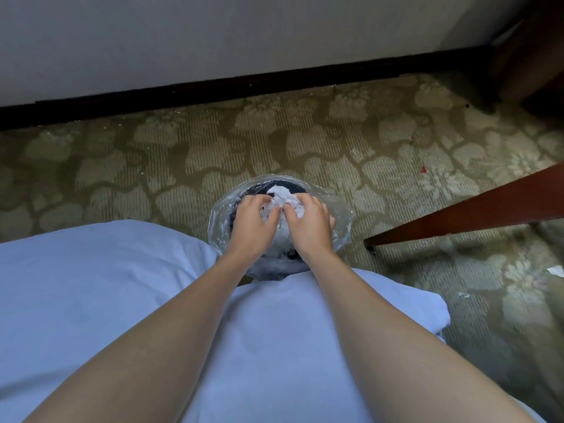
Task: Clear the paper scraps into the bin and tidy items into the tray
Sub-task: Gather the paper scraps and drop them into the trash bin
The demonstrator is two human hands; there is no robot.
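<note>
A round black bin [244,270] lined with a clear plastic bag [341,221] stands on the patterned carpet just in front of me. Both my hands are over its mouth. My left hand [251,222] and my right hand [309,224] press together on a bunch of white paper scraps [282,195], fingers curled into it from either side. More white paper shows inside the bin beyond my fingers. No tray is in view.
A dark wooden edge of furniture [476,212] slants in from the right. Small white paper bits [555,270] lie on the carpet at the far right. A dark skirting board [213,87] runs below the grey wall. My pale blue garment [91,300] fills the foreground.
</note>
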